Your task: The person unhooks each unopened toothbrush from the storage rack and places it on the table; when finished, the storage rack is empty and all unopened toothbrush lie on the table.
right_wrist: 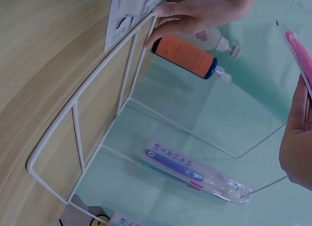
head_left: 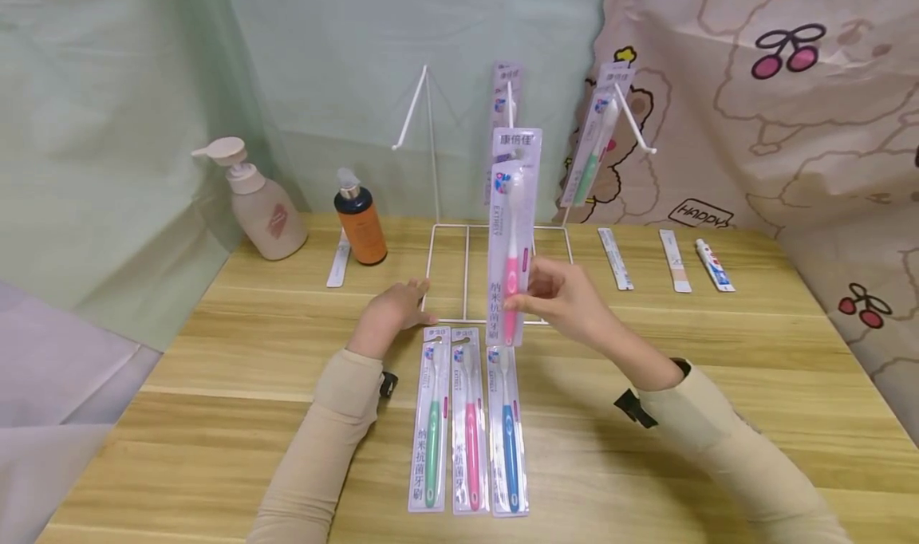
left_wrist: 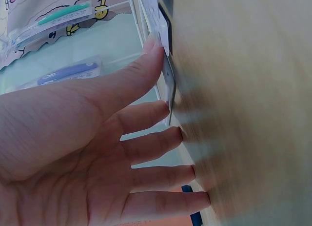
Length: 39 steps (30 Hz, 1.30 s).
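The head camera is looking down and forward over the white wire rack and surrounding desk. Both wrist views are tilting sideways: the left is facing nearby fingers at the rack's left, the right is looking across the rack and sharing the orange bottle with the head.

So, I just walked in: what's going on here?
A person's right hand holds a lavender-packaged, pink-handled toothbrush upright before a white wire rack. Their left hand rests at its near left corner. Three more toothbrushes with green, pink and blue handles lie side by side on the pale wooden table. Other packages hang on the rack's middle and right hooks; the left hook is bare.
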Each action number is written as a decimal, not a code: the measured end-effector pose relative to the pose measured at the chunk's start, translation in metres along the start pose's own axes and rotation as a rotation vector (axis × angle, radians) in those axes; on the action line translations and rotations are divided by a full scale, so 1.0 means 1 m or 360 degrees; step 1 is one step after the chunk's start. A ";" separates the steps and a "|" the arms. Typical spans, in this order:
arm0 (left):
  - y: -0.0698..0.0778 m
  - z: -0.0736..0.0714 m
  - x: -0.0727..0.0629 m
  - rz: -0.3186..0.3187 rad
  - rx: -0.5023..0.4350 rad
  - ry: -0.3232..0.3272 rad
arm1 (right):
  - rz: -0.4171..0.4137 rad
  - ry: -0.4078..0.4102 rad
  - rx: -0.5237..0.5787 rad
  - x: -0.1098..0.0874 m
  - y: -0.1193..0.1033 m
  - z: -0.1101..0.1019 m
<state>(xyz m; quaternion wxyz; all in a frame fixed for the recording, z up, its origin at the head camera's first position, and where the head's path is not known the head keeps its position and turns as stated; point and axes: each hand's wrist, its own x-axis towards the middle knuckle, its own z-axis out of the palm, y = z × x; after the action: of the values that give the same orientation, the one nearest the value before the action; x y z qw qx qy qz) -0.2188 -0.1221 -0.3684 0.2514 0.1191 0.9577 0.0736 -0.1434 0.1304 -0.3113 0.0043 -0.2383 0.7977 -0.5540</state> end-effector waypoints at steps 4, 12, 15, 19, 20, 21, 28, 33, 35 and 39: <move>0.000 0.001 0.001 -0.0006 -0.0002 -0.0007 | 0.0014 -0.0048 0.0051 -0.011 -0.001 -0.001; 0.000 0.000 -0.001 -0.0016 -0.0018 -0.0012 | 0.0179 -0.0188 -0.0107 -0.043 0.006 -0.006; 0.000 -0.001 -0.001 -0.0026 -0.0026 -0.0012 | 0.0211 -0.0250 -0.0110 -0.056 0.012 -0.008; -0.001 -0.001 -0.002 -0.0006 -0.0036 0.0021 | 0.0292 -0.0344 -0.0119 -0.074 0.022 -0.008; -0.001 -0.001 -0.002 0.0002 -0.0032 0.0028 | 0.0325 -0.0362 -0.0134 -0.079 0.025 -0.007; -0.002 -0.001 -0.002 0.0007 -0.0035 0.0031 | 0.0365 -0.0378 -0.0164 -0.083 0.027 -0.007; -0.001 -0.002 -0.001 0.0016 -0.0026 0.0030 | 0.0637 -0.0441 -0.0176 -0.108 0.040 -0.004; 0.000 -0.001 0.001 0.0014 0.0000 0.0020 | 0.0850 -0.0495 0.0180 -0.120 0.048 0.001; 0.001 0.000 0.001 0.0016 0.0001 0.0020 | 0.0931 -0.0506 0.0286 -0.123 0.052 0.004; 0.000 0.000 0.000 0.0019 -0.0014 0.0026 | 0.1007 -0.0528 0.0330 -0.125 0.060 0.009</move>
<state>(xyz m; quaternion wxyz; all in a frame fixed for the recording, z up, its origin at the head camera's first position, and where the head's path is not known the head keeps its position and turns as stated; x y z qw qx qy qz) -0.2189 -0.1217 -0.3681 0.2435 0.1232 0.9587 0.0802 -0.0527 0.1868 -0.3998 0.3286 -0.0647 0.7600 -0.5569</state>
